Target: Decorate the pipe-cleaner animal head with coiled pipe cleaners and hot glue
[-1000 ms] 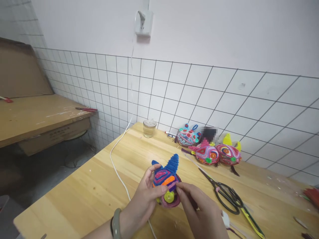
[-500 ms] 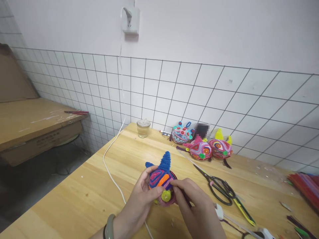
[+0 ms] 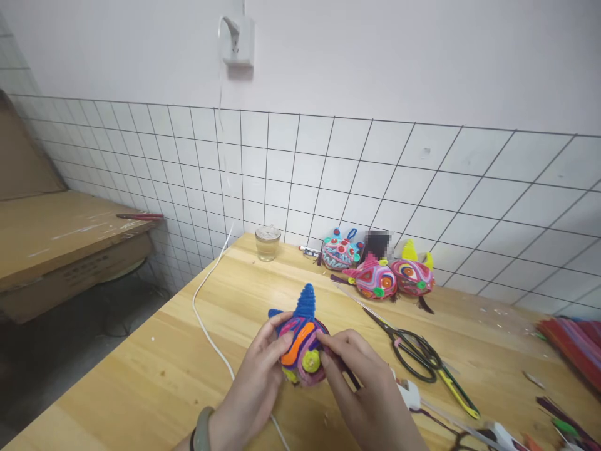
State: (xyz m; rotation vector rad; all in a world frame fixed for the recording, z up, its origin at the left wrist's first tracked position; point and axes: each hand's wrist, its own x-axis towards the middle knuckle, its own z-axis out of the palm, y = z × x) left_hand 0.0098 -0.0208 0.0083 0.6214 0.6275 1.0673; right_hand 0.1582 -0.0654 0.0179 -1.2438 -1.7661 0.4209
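A round fuzzy ornament, covered in coiled blue, pink, orange and purple pipe cleaner, has upright blue horns and a yellow round piece in front. Its left side is gripped by my left hand, with the thumb lying on the orange band. My right hand is closed, thumb and fingertips pinching at the ornament's right edge. A dark strip shows beneath the right fingers; what it belongs to is partly hidden. Black-handled scissors lie right of my hands.
Behind are a glass cup, a marker, a turquoise ornament, a pink ornament and a yellow-horned one. A white cord crosses the table. A white-bodied tool and striped bundle lie right.
My left thumb has slid up and left, showing more of the orange band and the yellow piece. My right fingertips stay at the ornament's right edge. The view has shifted slightly.
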